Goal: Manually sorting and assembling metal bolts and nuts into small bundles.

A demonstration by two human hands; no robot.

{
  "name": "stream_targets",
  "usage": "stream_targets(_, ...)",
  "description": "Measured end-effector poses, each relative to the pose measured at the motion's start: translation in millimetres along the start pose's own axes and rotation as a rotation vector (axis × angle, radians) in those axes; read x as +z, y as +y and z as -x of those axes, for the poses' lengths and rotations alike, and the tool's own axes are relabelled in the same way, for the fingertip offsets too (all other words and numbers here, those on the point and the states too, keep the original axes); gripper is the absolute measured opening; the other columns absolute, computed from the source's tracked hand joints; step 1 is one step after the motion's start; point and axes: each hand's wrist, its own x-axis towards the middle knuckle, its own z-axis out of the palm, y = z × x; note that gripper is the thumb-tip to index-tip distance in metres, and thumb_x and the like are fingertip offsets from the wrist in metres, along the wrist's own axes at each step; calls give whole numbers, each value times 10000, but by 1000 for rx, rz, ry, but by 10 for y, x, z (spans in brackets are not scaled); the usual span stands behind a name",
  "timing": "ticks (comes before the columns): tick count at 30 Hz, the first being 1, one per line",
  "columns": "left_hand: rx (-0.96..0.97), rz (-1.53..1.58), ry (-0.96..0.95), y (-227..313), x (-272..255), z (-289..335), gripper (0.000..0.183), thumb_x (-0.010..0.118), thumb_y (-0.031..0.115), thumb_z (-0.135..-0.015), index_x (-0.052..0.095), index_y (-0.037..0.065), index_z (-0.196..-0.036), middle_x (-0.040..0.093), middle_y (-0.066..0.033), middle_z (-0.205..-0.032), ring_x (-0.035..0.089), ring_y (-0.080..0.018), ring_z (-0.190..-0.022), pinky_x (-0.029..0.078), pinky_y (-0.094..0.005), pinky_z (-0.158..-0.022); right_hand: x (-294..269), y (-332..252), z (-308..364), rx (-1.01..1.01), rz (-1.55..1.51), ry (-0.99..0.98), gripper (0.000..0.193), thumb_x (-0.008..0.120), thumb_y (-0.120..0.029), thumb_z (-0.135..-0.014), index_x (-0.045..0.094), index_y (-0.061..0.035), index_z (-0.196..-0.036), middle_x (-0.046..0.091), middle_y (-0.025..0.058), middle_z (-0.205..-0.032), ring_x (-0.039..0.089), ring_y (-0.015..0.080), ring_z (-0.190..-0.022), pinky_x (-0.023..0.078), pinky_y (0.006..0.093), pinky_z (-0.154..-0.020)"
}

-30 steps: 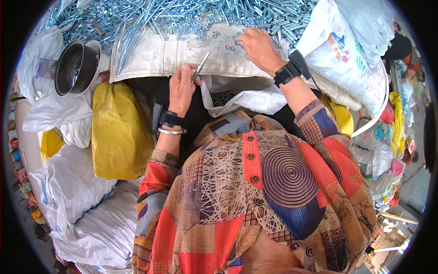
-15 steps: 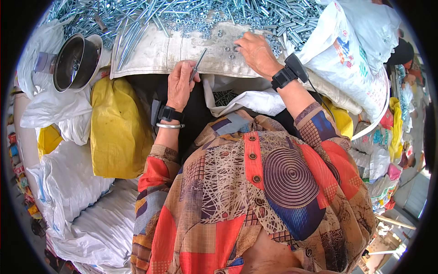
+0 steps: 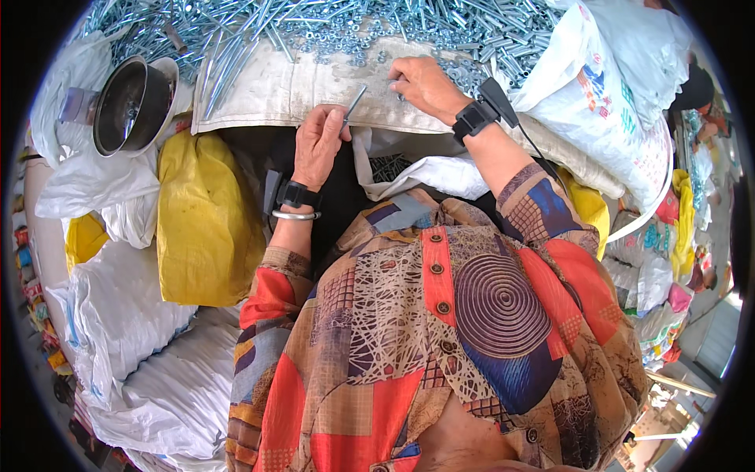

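My left hand (image 3: pixel 319 145) is closed around the lower end of a thin metal rod (image 3: pixel 357 101), like a long bolt. The rod's free end points up and to the right. My right hand (image 3: pixel 429 85) is just right of the rod, apart from it, over the near edge of a pale cloth sack (image 3: pixel 314 86). Its thumb and fingertips are pinched together; whatever they hold is too small to make out. Beyond the hands lie loose hex nuts (image 3: pixel 346 41) and a heap of long metal rods (image 3: pixel 236 55).
On the left stands a dark round pan (image 3: pixel 130 106) with a few metal pieces inside. Yellow sacks (image 3: pixel 206 224) and white sacks (image 3: pixel 157 330) lie below it. A large white printed bag (image 3: pixel 598 94) rises on the right. Before my lap, a white sack (image 3: pixel 440 175) gapes over metal parts.
My right hand has shifted left, nearer the rod. The rod in my left hand leans further right, and that hand has moved slightly right.
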Motion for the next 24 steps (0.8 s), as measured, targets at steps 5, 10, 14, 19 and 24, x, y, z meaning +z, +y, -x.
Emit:
stream_targets(5,48,-46,-27,-27,-15,-20,282,589,312,-997,621,38,-1052,582,1,-732,443,-46,-595,359,-210,-542,5,63,-49,-302,220,100,146,676,-74,-814,581,16,-878,611,166,-751,606,261,-679,468,362,-624)
stream_targets(10,61,-127,-20,16,-9,-6,238,641,265,-968,647,28,-978,585,5,-715,531,-73,-663,432,-240,-622,-39,-175,39,-54,-159,41,96,664,-45,-860,613,10,-920,636,97,-780,614,171,-680,478,300,-614)
stream_targets(14,79,-189,-18,-11,27,-5,233,665,251,-951,661,18,-936,590,3,-707,521,-72,-667,439,-247,-620,-37,-364,137,68,-524,-37,138,632,-22,-909,645,28,-1036,659,43,-836,616,89,-708,507,232,-656)
stream_targets(19,89,-242,-21,12,49,-18,228,670,246,-946,661,19,-932,594,-6,-702,507,-74,-668,439,-248,-619,13,-406,198,83,-630,27,128,636,-13,-882,657,28,-1001,670,60,-793,644,109,-692,527,245,-644)
stream_targets(24,124,-302,10,-3,46,-16,228,676,244,-939,661,17,-933,612,-46,-702,543,-102,-657,461,-270,-622,77,-476,245,76,-634,99,147,645,-22,-871,643,35,-1007,676,67,-817,660,114,-703,532,249,-645)
